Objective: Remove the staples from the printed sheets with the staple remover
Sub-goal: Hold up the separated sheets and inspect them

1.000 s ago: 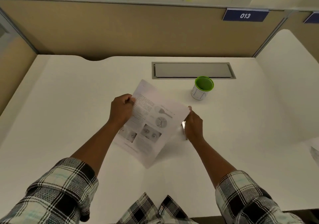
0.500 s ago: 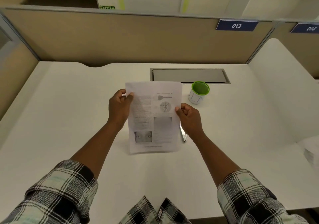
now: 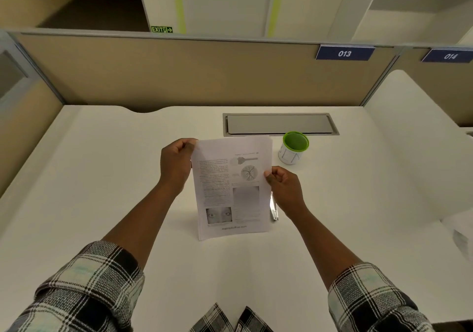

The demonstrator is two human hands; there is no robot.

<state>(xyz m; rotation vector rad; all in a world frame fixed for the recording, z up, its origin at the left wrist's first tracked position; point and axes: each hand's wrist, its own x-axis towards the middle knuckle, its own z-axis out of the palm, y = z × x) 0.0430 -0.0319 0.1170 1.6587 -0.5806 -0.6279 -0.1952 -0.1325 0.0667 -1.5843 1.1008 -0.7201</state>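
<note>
The printed sheets [image 3: 231, 185], white pages with text, diagrams and an eye photo, stand upright over the middle of the white desk [image 3: 102, 178]. My left hand [image 3: 176, 162] pinches their upper left corner. My right hand [image 3: 284, 185] pinches the right edge. A slim metal tool [image 3: 273, 207], apparently the staple remover, lies on the desk just right of the sheets, partly behind my right hand. No staple can be made out.
A green-rimmed white cup [image 3: 293, 148] stands right of the sheets' top. A grey cable hatch [image 3: 280, 124] is set into the desk behind. Beige partition walls [image 3: 179, 73] close the back and left. More paper [image 3: 460, 232] lies at the far right edge.
The sheets have swung from a tilt to upright and square to me, with both hands still holding them. The view has tipped up a little.
</note>
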